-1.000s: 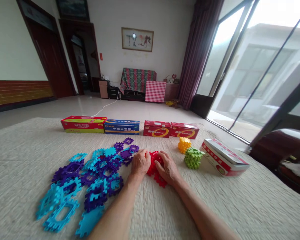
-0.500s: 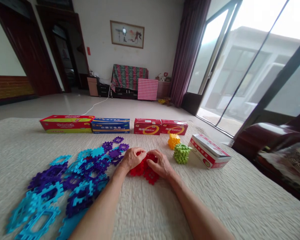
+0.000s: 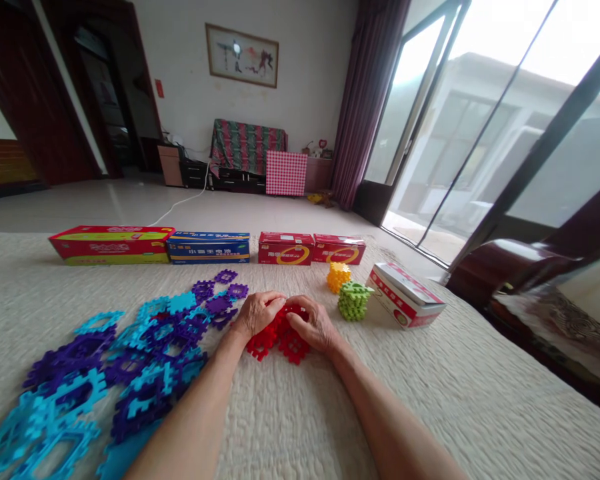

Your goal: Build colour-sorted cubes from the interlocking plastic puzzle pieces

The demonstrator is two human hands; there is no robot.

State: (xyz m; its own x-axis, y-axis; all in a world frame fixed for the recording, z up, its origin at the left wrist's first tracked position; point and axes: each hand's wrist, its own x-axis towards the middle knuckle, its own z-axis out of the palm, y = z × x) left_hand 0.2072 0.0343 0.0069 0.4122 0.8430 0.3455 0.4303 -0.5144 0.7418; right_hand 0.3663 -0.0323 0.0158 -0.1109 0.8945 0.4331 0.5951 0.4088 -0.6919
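Observation:
Several red interlocking plastic tiles with toothed edges are between my hands, low over the covered surface. My left hand is closed on the left side of the red tiles, its thumb pressed along them. From the other side my right hand grips them, fingers curled over the top edge. My fingers hide how the red tiles join. To the right of my right hand stand a green cube and a yellow cube, both with toothed edges.
Purple tiles and light-blue tiles lie heaped at the left. Along the back stand a red-and-green box, a blue box and two red boxes. A white-and-red box sits at the right on the quilted cover.
The view has turned slightly to the right, so everything appears shifted left. The lower red tiles look more spread apart between my hands. Both hands keep their hold.

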